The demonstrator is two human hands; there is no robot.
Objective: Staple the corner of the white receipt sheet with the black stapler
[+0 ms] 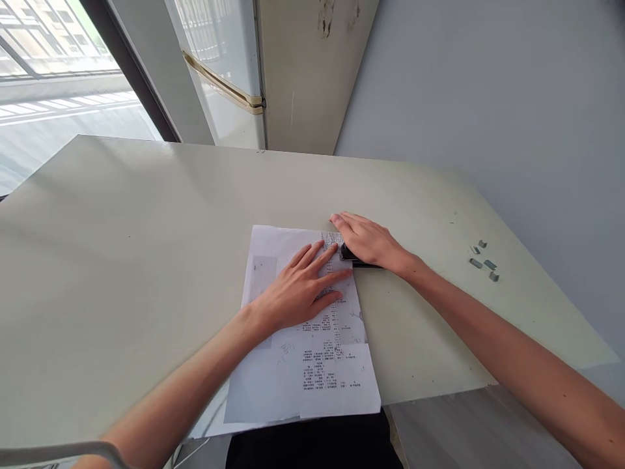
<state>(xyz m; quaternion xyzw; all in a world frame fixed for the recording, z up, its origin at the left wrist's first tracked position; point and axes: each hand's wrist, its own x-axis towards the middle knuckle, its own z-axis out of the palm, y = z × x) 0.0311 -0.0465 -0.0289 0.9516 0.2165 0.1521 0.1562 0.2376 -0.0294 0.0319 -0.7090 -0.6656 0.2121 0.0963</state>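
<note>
A printed sheet of paper (283, 384) lies near the front of the table, its lower edge slightly past the table's edge; smaller printed pieces seem to overlap on it. My left hand (307, 286) rests flat on the paper with its fingers spread, pointing up and right. At the paper's upper right edge is a black stapler (364, 264), mostly covered by my right hand (364, 238). That hand presses over the stapler's top, thumb and fingers together toward the left. The stapler's jaw end meets the paper's edge; whether the jaws are closed is hidden.
Several short strips of staples (483, 263) lie scattered on the pale table (146, 280) at the right. A fridge (303, 78) stands beyond the far edge, beside a grey wall (488, 85). A grey curved bar (58, 449) shows at the lower left.
</note>
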